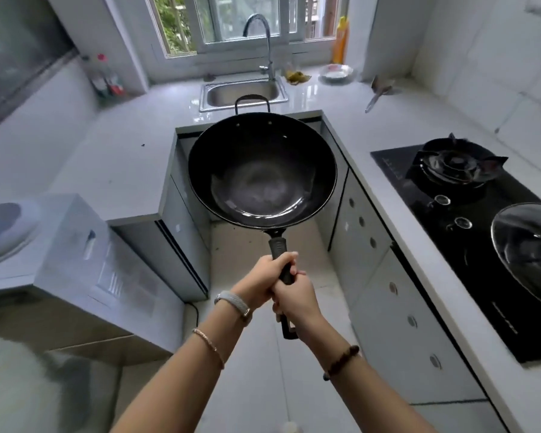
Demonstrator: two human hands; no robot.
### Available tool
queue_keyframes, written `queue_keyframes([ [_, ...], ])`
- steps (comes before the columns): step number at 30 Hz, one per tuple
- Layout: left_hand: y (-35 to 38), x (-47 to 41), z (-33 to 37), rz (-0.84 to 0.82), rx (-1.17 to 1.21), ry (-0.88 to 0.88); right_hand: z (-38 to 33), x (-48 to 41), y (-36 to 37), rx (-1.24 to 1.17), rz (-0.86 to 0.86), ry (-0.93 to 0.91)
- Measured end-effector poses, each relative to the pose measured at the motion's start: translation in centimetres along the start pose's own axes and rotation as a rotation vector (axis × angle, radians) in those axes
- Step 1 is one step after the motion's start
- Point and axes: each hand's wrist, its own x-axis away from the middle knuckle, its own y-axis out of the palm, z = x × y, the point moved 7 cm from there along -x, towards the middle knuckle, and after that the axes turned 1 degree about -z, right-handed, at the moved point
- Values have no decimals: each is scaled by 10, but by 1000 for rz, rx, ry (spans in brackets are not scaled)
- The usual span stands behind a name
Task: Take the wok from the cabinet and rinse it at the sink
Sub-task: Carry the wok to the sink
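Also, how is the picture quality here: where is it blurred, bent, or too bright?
Head view: the window is bright and lights the scene; glare sits on the wet countertop by the sink. Wide-angle distortion bends the counter edges. The corners are smeared, mostly lower left. The wok and both hands, left and right, are fairly sharp.

Black wok (262,170): round, deep, dry-looking, bowl up, roughly level, held in mid-air above floor, centre of scene. Long dark handle (281,257) points near; small loop handle at far rim. Steel sink (243,93): rectangular, set in far counter, just beyond wok; curved faucet (264,42) behind it.
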Motion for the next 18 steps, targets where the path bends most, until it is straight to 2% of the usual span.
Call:
queue_keyframes([
  [6, -32, -49, 27, 78, 168, 16, -25, -62, 22, 74, -72, -1],
  [18, -52, -211, 122, 222, 310, 10, -101, -244, 20, 132, -186, 43],
])
